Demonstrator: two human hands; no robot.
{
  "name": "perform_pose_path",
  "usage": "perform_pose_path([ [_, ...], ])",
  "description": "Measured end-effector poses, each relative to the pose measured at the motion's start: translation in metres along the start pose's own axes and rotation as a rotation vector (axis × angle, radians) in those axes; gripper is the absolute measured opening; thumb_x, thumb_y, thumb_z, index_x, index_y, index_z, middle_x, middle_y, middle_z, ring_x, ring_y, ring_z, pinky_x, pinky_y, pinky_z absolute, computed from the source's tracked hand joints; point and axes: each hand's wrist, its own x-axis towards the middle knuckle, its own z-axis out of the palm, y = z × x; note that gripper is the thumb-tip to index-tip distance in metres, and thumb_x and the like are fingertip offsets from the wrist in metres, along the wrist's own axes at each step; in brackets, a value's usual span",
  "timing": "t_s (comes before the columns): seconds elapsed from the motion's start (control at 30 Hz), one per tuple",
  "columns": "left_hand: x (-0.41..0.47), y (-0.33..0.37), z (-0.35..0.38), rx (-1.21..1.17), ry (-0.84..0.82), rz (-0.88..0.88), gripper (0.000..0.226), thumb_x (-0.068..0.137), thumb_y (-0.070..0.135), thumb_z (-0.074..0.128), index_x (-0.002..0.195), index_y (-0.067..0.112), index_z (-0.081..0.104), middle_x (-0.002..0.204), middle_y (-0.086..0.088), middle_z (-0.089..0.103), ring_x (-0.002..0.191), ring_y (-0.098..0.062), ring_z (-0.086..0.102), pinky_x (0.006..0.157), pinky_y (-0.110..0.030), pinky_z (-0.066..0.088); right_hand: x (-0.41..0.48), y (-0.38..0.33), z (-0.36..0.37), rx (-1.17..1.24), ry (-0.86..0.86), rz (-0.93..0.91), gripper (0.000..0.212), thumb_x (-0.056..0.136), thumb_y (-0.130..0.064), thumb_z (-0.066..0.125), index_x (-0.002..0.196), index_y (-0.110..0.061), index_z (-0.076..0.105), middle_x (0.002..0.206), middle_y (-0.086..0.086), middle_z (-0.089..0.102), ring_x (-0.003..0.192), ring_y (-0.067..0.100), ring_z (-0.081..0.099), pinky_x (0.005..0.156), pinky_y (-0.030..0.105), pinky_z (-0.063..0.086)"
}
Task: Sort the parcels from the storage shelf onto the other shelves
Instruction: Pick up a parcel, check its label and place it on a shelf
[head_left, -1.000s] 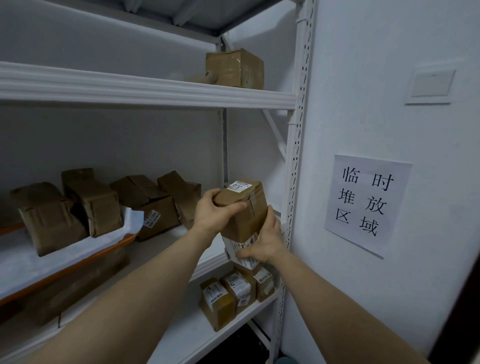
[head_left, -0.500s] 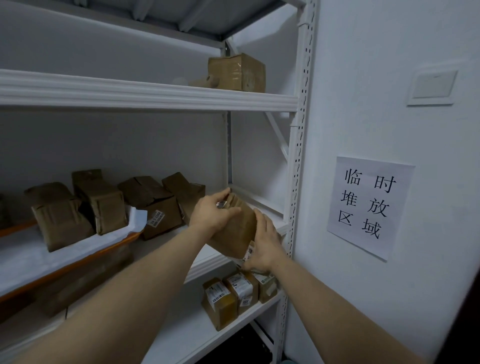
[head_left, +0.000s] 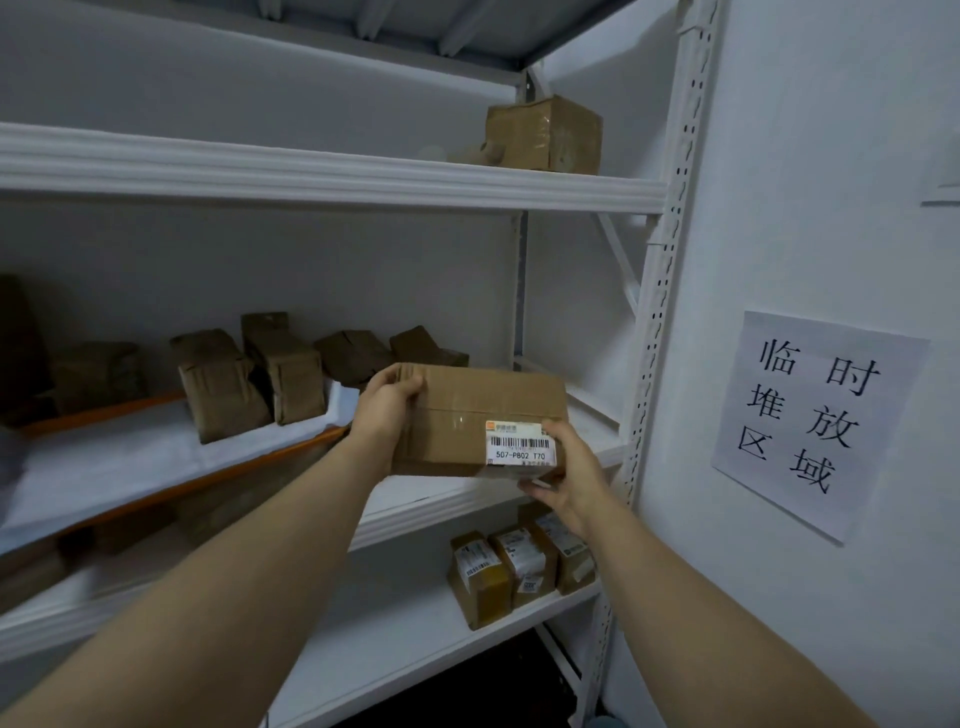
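In front of the middle shelf (head_left: 447, 512), both hands hold a cardboard parcel (head_left: 462, 410) in the air above the shelf's front rim. The top shelf (head_left: 363, 182) carries one taped brown box (head_left: 545, 135) at its right end. The middle shelf holds a row of brown wrapped parcels (head_left: 283, 374). The lower shelf (head_left: 405, 644) bears three small labelled boxes (head_left: 519, 571) side by side. The held parcel is oblong, brown and taped, its barcode label (head_left: 519, 449) reading 507-P802 T70. The left hand (head_left: 387, 415) curls its fingers (head_left: 402, 382) over the upper left edge. The right hand (head_left: 571, 470) grips the lower right corner, thumb on the label.
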Motion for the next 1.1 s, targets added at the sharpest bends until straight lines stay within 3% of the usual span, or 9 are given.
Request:
perform_pose_path([
  [0.13, -0.010, -0.004, -0.018, 0.038, 0.055, -0.055, 0.046, 0.087, 0.056, 0.056, 0.122, 0.026, 0.049, 0.113, -0.003, 0.054, 0.102, -0.025, 0.053, 0.084, -0.038, 0.042, -0.005, 0.005, 0.008, 0.077, -0.092, -0.040, 0.031, 0.085, -0.019, 0.069, 0.113, -0.008, 0.061, 0.098, 0.012, 0.071, 0.101, 0.027, 0.064, 0.096, 0.046, 0.050],
  [0.23, -0.014, -0.006, -0.030, -0.037, 0.024, -0.050, 0.021, 0.089, 0.045, 0.061, 0.100, 0.027, 0.056, 0.104, -0.003, 0.060, 0.087, -0.019, 0.056, 0.072, -0.033, 0.046, -0.009, 0.009, 0.008, 0.193, -0.146, -0.043, 0.050, 0.075, -0.009, 0.073, 0.123, -0.011, 0.059, 0.101, 0.012, 0.072, 0.106, 0.030, 0.063, 0.093, 0.042, 0.052],
  [0.43, -0.012, -0.001, -0.048, -0.179, 0.032, -0.191, 0.059, 0.080, 0.053, 0.062, 0.127, 0.020, 0.048, 0.114, -0.013, 0.057, 0.104, -0.034, 0.056, 0.093, -0.054, 0.047, -0.015, 0.006, 0.020, 0.004, -0.243, -0.095, 0.079, 0.065, 0.026, 0.057, 0.132, -0.016, 0.052, 0.116, 0.015, 0.065, 0.109, 0.035, 0.061, 0.082, 0.041, 0.055],
  [0.63, 0.001, -0.002, -0.081, -0.194, 0.097, -0.165, 0.029, 0.088, 0.035, 0.057, 0.110, 0.014, 0.057, 0.095, -0.011, 0.057, 0.094, -0.031, 0.055, 0.096, -0.054, 0.045, -0.023, 0.011, 0.054, -0.049, -0.204, -0.125, 0.079, 0.066, 0.034, 0.047, 0.125, -0.018, 0.051, 0.116, 0.015, 0.061, 0.107, 0.035, 0.058, 0.072, 0.039, 0.056],
  [0.73, -0.005, 0.005, -0.105, -0.203, 0.063, -0.184, 0.036, 0.080, 0.048, 0.065, 0.102, 0.020, 0.059, 0.100, -0.011, 0.062, 0.094, -0.031, 0.059, 0.093, -0.052, 0.048, -0.024, 0.016, 0.077, -0.025, -0.217, -0.069, 0.053, 0.070, 0.022, 0.055, 0.113, -0.010, 0.058, 0.107, 0.016, 0.066, 0.095, 0.031, 0.064, 0.071, 0.035, 0.055],
  [0.8, -0.005, 0.007, -0.124, -0.211, 0.011, -0.197, 0.055, 0.071, 0.055, 0.069, 0.113, 0.020, 0.061, 0.106, -0.011, 0.066, 0.097, -0.032, 0.063, 0.088, -0.052, 0.052, -0.025, 0.022, 0.094, -0.034, -0.187, -0.033, 0.028, 0.077, -0.005, 0.067, 0.105, -0.009, 0.064, 0.105, 0.016, 0.069, 0.092, 0.027, 0.064, 0.072, 0.031, 0.051],
  [0.87, -0.006, 0.008, -0.141, -0.177, 0.006, -0.194, 0.050, 0.076, 0.050, 0.068, 0.113, 0.018, 0.060, 0.104, -0.010, 0.064, 0.091, -0.029, 0.063, 0.074, -0.043, 0.056, -0.025, 0.029, 0.109, -0.082, -0.125, -0.026, 0.036, 0.078, -0.034, 0.071, 0.107, -0.015, 0.067, 0.103, 0.012, 0.071, 0.094, 0.025, 0.062, 0.071, 0.031, 0.048],
  [1.0, -0.005, 0.009, -0.172, -0.170, -0.020, -0.219, 0.051, 0.075, 0.036, 0.074, 0.117, 0.014, 0.056, 0.108, -0.016, 0.061, 0.092, -0.032, 0.062, 0.058, -0.042, 0.056, -0.029, 0.042, 0.141, -0.219, -0.140, 0.043, 0.049, 0.081, -0.060, 0.059, 0.105, -0.018, 0.066, 0.098, 0.011, 0.070, 0.086, 0.024, 0.062, 0.062, 0.030, 0.046],
  [1.1, -0.002, 0.012, -0.198, -0.115, 0.080, -0.195, 0.049, 0.079, 0.036, 0.069, 0.119, 0.016, 0.050, 0.103, -0.015, 0.058, 0.090, -0.031, 0.059, 0.067, -0.045, 0.057, -0.032, 0.048, 0.166, -0.200, -0.166, 0.046, 0.074, 0.069, -0.076, 0.055, 0.114, -0.018, 0.064, 0.108, 0.011, 0.069, 0.101, 0.026, 0.063, 0.085, 0.040, 0.051],
])
